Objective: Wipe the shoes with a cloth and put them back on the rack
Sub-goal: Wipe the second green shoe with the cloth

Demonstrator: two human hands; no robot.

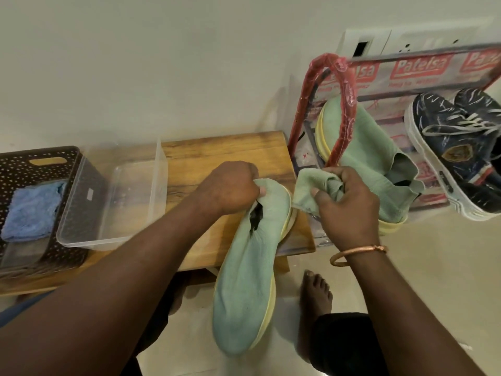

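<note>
Left hand grips green shoe at collar; right hand pinches cloth beside it.

Wooden bench: stands against a pale, unmarked wall. The top shows dark streaks in the grain.

Clear plastic container: rests on the bench, left of centre. It is rectangular and open-topped, with a small label on one wall.

Dark perforated basket: sits at the bench's left end, just beside the container, and is cut off by the frame edge. There is a slot handle in its far wall. A crumpled blue cloth lies inside.

White switch plate: fixed to the wall at upper right, with a dark rectangular opening. Its detail is blurred.

Floor: pale and glossy.

Bare foot: planted on the floor near the bench's right end, toes toward the wall.
</note>
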